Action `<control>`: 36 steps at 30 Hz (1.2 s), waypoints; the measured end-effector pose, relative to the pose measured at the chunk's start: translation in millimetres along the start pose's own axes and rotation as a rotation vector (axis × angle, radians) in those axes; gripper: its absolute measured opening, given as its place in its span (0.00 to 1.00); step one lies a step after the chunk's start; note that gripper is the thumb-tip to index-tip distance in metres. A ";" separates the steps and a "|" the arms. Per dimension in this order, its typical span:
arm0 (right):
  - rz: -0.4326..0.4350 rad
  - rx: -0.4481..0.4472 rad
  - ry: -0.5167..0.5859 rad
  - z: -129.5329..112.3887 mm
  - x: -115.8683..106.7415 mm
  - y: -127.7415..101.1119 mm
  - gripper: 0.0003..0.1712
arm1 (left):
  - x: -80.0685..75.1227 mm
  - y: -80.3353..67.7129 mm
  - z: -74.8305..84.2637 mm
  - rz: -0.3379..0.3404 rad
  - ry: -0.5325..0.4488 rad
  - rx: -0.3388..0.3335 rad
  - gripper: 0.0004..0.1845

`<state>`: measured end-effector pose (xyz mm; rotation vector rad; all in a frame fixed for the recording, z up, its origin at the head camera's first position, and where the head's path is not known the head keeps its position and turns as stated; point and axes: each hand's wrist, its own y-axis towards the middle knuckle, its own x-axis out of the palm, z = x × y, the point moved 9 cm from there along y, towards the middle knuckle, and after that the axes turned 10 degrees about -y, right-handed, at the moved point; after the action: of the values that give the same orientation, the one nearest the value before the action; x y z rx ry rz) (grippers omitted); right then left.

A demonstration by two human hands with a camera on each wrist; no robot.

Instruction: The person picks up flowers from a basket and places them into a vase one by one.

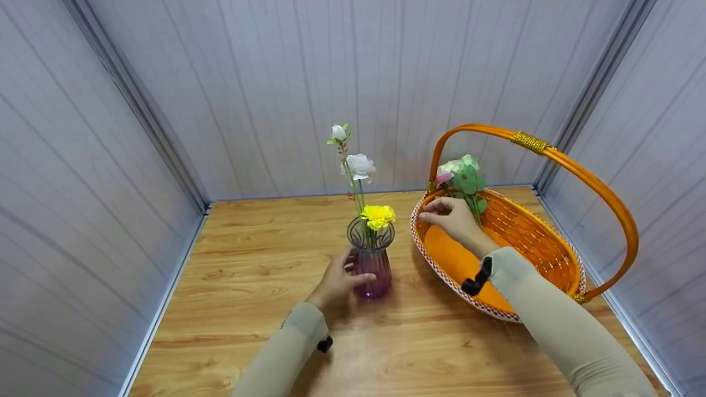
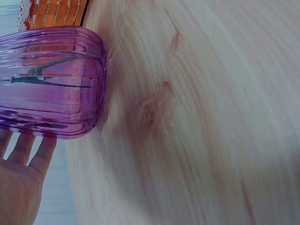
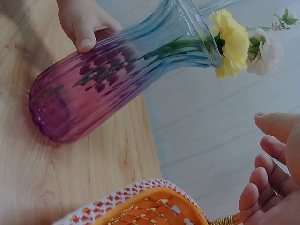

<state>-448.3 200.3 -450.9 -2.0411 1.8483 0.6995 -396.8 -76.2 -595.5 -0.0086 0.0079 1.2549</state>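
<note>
Grey panelled walls close in on three sides of a wooden tabletop (image 1: 259,275), where a person in beige sleeves works between a vase and a basket. Standing upright near the table's middle is a ribbed glass vase (image 1: 370,263), purple at the belly and clearer toward its flared mouth, with a yellow carnation (image 1: 378,215) at the rim and a taller stem of white roses (image 1: 358,165) rising above it. One person's left hand (image 1: 336,281) wraps the vase's lower body, thumb on the near face and fingers behind. Just to the right sits an orange wicker basket (image 1: 543,242) with a tall hoop handle (image 1: 595,182) and a white-trimmed rim; propped at its far end is a sprig of pale green and pink blooms (image 1: 460,173). The right hand (image 1: 452,218) hovers over the basket's near rim beside that sprig, fingers loosely bent; the wrist view shows them curled around nothing. The sprig looks light and floppy, its heads easily crushed, so the bare stem below the leaves seems the safest place to pinch. The vase is likely smooth, breakable and top-heavy, best steadied low on its belly.
</note>
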 end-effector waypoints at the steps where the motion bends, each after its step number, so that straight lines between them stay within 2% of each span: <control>1: 0.007 0.000 -0.003 1.7 -2.7 -0.5 0.16 | 0.0 -0.1 0.0 0.000 0.001 -0.001 0.47; 8: 0.047 0.022 -0.014 14.5 -20.7 -2.3 0.18 | -0.8 1.8 -0.2 -0.010 0.024 0.020 0.47; 13: 0.049 0.045 -0.033 23.5 -31.6 -4.2 0.18 | -1.0 2.3 -1.7 -0.009 0.025 0.011 0.48; 22: 0.050 0.077 0.004 36.0 -46.9 -8.8 0.21 | -0.6 1.6 -0.7 -0.007 0.010 0.004 0.49; 30: 0.052 0.122 -0.058 47.7 -58.9 -11.1 0.23 | -1.1 0.3 0.7 -0.001 0.024 0.005 0.49; 36: 0.056 0.124 -0.037 36.7 -66.8 -21.0 0.21 | -1.5 0.9 -1.5 -0.001 0.026 -0.003 0.52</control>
<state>-436.8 278.4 -447.7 -1.8932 1.8848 0.6164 -398.1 -77.3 -596.9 -0.0269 0.0283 1.2535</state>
